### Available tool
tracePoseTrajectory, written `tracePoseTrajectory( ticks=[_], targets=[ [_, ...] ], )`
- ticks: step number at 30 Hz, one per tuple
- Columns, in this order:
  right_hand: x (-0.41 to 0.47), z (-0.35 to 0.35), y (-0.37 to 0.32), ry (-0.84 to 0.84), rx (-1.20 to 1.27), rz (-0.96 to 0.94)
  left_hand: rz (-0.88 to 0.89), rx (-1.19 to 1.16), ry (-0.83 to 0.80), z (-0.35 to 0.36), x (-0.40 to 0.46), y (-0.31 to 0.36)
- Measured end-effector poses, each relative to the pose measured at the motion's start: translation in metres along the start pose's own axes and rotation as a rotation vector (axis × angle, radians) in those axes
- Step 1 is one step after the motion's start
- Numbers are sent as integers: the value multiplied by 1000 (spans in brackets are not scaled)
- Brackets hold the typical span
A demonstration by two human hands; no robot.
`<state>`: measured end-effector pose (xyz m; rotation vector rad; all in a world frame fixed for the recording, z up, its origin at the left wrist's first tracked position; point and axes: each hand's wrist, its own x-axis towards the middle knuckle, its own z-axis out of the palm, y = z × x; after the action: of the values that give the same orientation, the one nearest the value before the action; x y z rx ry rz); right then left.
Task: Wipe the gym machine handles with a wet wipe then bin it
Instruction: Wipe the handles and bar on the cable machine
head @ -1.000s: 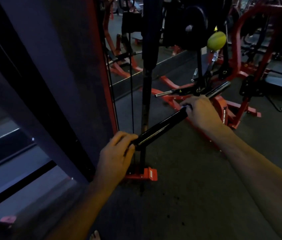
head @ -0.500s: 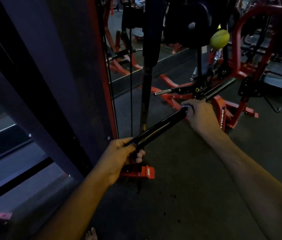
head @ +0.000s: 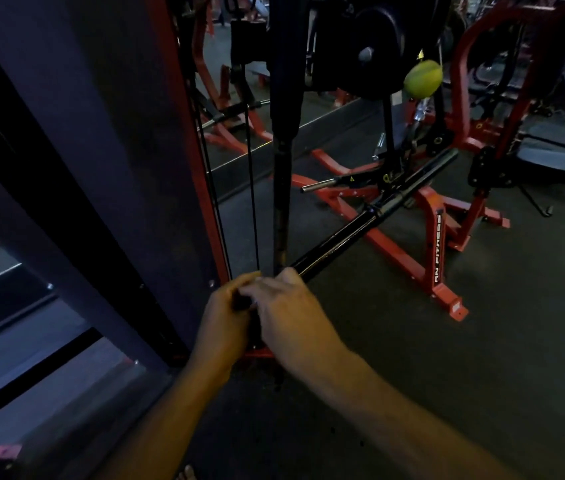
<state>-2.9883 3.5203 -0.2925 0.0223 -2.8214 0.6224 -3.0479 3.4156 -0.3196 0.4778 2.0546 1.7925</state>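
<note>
From the head view, our left hand (head: 222,327) grips the near end of the black bar handle (head: 350,237), and our right hand (head: 288,317) curls over it just beside the left, touching it. The wet wipe is probably under the right palm, though the dim light hides it. We should hold the bar steady with the left and draw the right firmly along its length.

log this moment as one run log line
stage: wiping bar | left hand: holds near end of black bar | right hand: beside left on same end | wipe: not visible | bin: not in view
</note>
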Motion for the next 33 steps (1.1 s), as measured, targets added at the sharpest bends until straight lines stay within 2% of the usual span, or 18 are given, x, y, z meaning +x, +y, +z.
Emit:
tracePoseTrajectory(
  ticks=[2,4,6,8,10,14,16,24,29,33],
  targets=[
    [-3,-4,-4,-48,60,-61,-50,-81,26,-1,2,-5],
    [0,-22,3,-16,119,-54,-42,-20,67,-3,8,-6],
    [9,-49,28,111,113,36,-53,-12,78,-2,13,-2],
    [23,-77,65,182,-23,111,-86,-89,60,2,13,3],
    [39,-96,112,227,-183,180,-90,-97,58,6,12,5],
    [46,-97,160,255,-178,401,-98,-89,61,11,11,7],
    [44,-86,147,268,-153,399,-91,-78,60,12,13,8],
    [31,-33,74,98,-156,218,-67,-28,74,15,18,2],
    [16,-13,45,97,-134,111,-28,60,71,15,20,-9],
    [7,6,26,86,-26,50,12,90,49,17,18,-13]
  ],
)
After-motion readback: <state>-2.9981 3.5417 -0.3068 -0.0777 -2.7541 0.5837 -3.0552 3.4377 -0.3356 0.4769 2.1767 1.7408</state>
